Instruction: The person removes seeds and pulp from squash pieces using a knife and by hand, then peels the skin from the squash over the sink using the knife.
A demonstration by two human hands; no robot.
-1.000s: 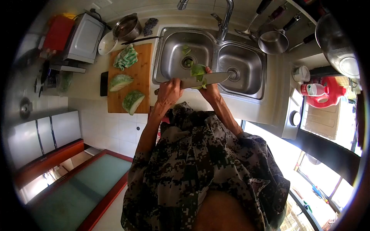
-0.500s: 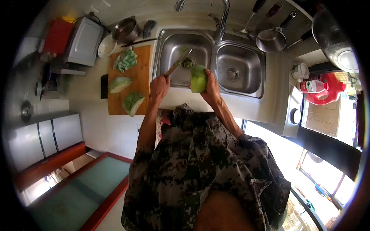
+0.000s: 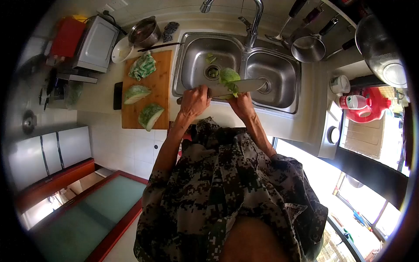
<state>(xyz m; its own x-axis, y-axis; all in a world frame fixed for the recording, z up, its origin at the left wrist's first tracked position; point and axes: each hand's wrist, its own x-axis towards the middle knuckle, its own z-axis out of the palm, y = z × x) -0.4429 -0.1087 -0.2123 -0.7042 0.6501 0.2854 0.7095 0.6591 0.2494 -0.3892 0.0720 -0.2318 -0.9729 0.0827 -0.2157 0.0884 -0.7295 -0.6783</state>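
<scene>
My left hand [image 3: 194, 102] is closed round the handle of a broad kitchen knife [image 3: 249, 86]. Its blade points right and lies across a green-skinned melon piece [image 3: 229, 75]. From below, my right hand [image 3: 242, 105] grips that piece; the blade covers part of it and some of my fingers. A strip of green peel [image 3: 234, 89] shows at the blade. Both hands are over the front edge of the left sink basin [image 3: 187, 65], where peel scraps [image 3: 211, 57] lie near the drain.
On the left, a wooden cutting board [image 3: 159, 83] bears two melon wedges [image 3: 151, 117] and a green-white cloth [image 3: 142, 67]. Behind it stand a metal pot [image 3: 145, 32] and a white plate [image 3: 121, 50]. A faucet [image 3: 254, 26] rises behind the sinks; pans [image 3: 308, 48] hang at right.
The knife has swung from pointing up and away to lying rightward across the melon piece. My left hand has moved right and slightly down, and the melon piece has turned in my right hand.
</scene>
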